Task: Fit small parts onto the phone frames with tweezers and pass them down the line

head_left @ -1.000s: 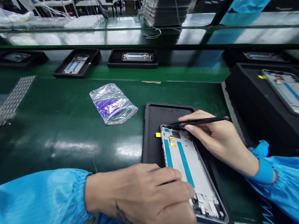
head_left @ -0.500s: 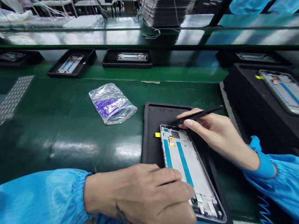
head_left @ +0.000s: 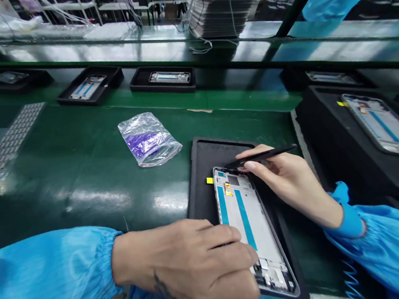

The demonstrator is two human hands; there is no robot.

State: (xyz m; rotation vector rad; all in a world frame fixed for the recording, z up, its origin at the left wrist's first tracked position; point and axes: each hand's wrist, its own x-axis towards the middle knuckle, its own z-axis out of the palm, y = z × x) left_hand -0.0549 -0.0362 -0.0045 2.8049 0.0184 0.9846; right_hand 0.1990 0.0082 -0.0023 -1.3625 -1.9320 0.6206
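A silver phone frame [head_left: 263,228] with blue strips and a small yellow tab lies tilted in a black tray [head_left: 217,150] in front of me. My left hand [head_left: 196,267] is closed over the frame's lower left side, its fingertips hidden beneath the knuckles. Between the thumb and fingers of my right hand [head_left: 283,174] is a pair of black tweezers [head_left: 273,152]. Their tip points at the frame's top edge, where I cannot make out what it touches.
A clear zip bag [head_left: 149,139] with purple contents lies on the green table [head_left: 92,178]. Black trays [head_left: 163,88] with phone frames line the back. At right, a stack of black trays [head_left: 355,153] bears another frame. A shelf [head_left: 98,49] spans the back.
The trays along the back have slid slightly to the left, and the sheet at far left shows a little differently. Both hands, the tweezers and the phone frame have hardly moved.
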